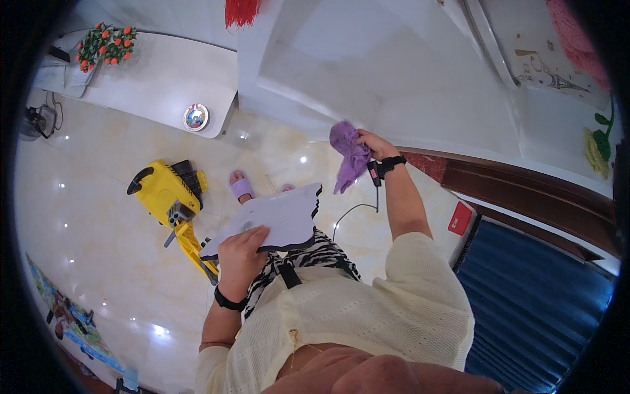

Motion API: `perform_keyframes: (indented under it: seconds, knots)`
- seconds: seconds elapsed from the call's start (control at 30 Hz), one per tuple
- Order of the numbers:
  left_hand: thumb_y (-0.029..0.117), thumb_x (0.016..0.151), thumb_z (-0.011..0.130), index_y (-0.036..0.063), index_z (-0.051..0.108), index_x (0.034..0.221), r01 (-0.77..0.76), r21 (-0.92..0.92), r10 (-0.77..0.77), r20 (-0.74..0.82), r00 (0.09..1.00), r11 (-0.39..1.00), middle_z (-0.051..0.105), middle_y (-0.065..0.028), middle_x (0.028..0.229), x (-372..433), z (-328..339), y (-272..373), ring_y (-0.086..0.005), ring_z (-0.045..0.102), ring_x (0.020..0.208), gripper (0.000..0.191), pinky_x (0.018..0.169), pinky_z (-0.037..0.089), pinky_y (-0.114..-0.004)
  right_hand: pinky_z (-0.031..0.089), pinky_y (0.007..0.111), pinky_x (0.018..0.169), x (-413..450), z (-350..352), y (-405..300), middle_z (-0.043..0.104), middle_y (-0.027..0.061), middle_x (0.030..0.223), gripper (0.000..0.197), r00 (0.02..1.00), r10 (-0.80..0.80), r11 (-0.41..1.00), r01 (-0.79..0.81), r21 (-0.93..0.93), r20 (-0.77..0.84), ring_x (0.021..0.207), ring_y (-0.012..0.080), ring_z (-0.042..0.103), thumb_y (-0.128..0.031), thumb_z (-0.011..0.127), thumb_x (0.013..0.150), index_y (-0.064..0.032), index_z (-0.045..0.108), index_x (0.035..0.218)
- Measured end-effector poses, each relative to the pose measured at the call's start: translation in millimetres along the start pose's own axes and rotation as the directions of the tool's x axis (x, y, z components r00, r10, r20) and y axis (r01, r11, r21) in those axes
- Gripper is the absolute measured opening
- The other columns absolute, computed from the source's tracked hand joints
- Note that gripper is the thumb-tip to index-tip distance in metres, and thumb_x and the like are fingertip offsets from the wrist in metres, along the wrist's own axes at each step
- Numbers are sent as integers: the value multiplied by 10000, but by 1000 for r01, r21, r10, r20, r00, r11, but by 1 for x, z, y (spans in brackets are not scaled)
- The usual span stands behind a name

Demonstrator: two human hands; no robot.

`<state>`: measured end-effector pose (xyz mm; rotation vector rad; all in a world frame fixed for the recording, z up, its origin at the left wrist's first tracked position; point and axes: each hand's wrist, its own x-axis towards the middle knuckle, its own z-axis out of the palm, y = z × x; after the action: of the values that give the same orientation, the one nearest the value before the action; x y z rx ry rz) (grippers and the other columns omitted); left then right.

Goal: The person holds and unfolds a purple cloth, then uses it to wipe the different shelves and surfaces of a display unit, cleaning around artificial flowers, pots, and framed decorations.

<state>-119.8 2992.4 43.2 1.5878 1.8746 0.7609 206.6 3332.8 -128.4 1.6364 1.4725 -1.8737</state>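
Observation:
My left hand grips the near left part of a flat white board with a dark, wavy edge. The board is held in front of my waist, over the zebra-striped trousers; my thumb and the board's underside are hidden. To the right and farther forward, my right hand is closed on a crumpled purple cloth, which hangs down beside a white wall panel. Black bands circle both wrists, and a small black device with a cable sits at the right one.
A yellow and black wheeled machine stands on the glossy tiled floor at left. Beyond it, a white table bears an orange-fruited plant and a round tin. A dark blue ribbed mat lies at right, near a brown door sill.

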Motion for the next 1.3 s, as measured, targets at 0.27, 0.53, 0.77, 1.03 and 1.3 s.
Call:
perform_keyframes:
  seconds: [0.27, 0.53, 0.77, 1.03, 1.3]
  knots:
    - [41, 558, 695, 98, 683, 950, 19, 33, -19, -1, 1000, 999, 699, -75, 950, 2, -10, 0, -255, 670, 811, 396, 688, 524, -349, 400, 424, 1029, -30, 39, -35, 609, 119, 1185, 386, 944, -285, 185, 227, 956, -168, 1099, 297, 564, -258, 561, 849, -55, 556, 1178]
    - [33, 552, 671, 98, 683, 946, 12, 58, -11, -17, 1000, 998, 702, -69, 947, 14, -11, -2, -235, 673, 810, 400, 681, 525, -345, 443, 424, 950, 2, 24, -52, 632, 115, 1091, 365, 831, -433, -45, 368, 929, -350, 1026, 303, 577, -198, 488, 742, -46, 579, 1061]
    - [35, 565, 679, 100, 683, 934, 24, 27, -23, -28, 999, 999, 702, -73, 927, 23, -8, -6, -252, 669, 770, 376, 660, 523, -345, 400, 410, 997, 49, 2, -41, 538, 165, 1244, 434, 483, 94, 716, 575, 396, -871, 1135, 316, 516, -136, 626, 741, -31, 549, 1155]
    - [52, 590, 692, 102, 677, 951, 54, 16, -54, 13, 998, 998, 701, -65, 939, 20, 0, -30, -258, 665, 768, 364, 664, 523, -348, 80, 583, 1111, 92, 73, -88, 195, 221, 1510, 932, 430, -293, 891, -201, -407, -854, 1388, 453, 113, -612, 622, 709, -124, 327, 1446]
    - [40, 591, 680, 101, 678, 946, 119, 37, -119, 7, 993, 992, 702, -64, 936, 16, 2, -55, -257, 665, 764, 361, 667, 523, -346, 160, 567, 1093, 150, 136, -157, 370, 195, 1428, 734, 268, -631, 761, 33, -648, -728, 1334, 430, 267, -463, 597, 723, -96, 468, 1346]
